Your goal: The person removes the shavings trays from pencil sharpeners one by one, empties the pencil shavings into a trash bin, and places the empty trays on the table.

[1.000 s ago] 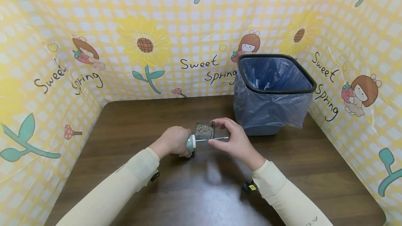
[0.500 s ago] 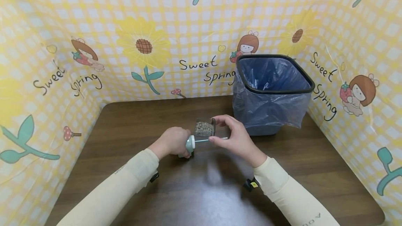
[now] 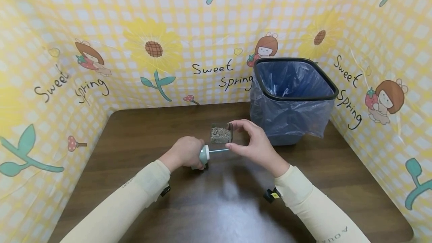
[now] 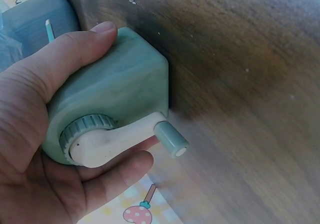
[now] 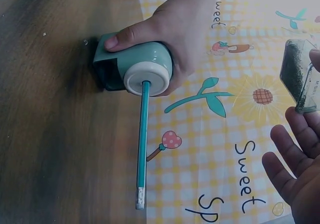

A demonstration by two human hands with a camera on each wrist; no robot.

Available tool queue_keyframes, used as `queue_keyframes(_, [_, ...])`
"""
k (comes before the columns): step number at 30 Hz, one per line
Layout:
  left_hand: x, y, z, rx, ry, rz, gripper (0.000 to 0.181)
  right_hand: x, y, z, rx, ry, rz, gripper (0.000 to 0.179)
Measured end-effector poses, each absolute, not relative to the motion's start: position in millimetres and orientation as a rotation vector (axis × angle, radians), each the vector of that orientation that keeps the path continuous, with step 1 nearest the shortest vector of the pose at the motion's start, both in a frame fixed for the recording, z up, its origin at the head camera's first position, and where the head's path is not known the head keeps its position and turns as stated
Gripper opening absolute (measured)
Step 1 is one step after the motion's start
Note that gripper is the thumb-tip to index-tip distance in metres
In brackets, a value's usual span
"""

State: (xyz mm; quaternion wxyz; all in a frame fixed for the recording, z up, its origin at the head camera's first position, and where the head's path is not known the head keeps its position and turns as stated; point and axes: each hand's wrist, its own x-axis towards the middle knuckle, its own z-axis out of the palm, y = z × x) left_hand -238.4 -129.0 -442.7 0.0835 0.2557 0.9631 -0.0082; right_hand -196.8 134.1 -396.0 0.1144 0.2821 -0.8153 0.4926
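My left hand (image 3: 187, 152) grips a green crank pencil sharpener (image 4: 125, 66) on the table. In the left wrist view its white crank handle (image 4: 122, 136) sticks out beside my fingers. A teal pencil (image 5: 143, 144) with a white eraser end juts from the sharpener's round white opening. A dark slot (image 5: 109, 74) gapes in the sharpener's body. My right hand (image 3: 254, 143) pinches the clear shavings drawer (image 3: 221, 134), partly filled with grey-brown shavings, by its right end. This drawer is held above the pencil, apart from the sharpener.
A dark bin (image 3: 287, 119) lined with a clear bag stands at the back right, behind my right hand. Small pale crumbs (image 4: 133, 0) lie on the brown wooden table (image 3: 162, 123). Yellow checked cloth (image 3: 202, 25) walls in the back and sides.
My right hand has lifted the shavings drawer slightly up and away from the pencil. My left hand and the pencil sharpener have stayed in place.
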Motion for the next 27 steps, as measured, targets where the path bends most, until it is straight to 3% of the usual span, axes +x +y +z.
queue_keyframes(27, [-238.0,-129.3,-442.2,0.782,2.867,-0.006,0.057,-202.4,137.7,-383.6,0.833,-2.387,1.414,0.056])
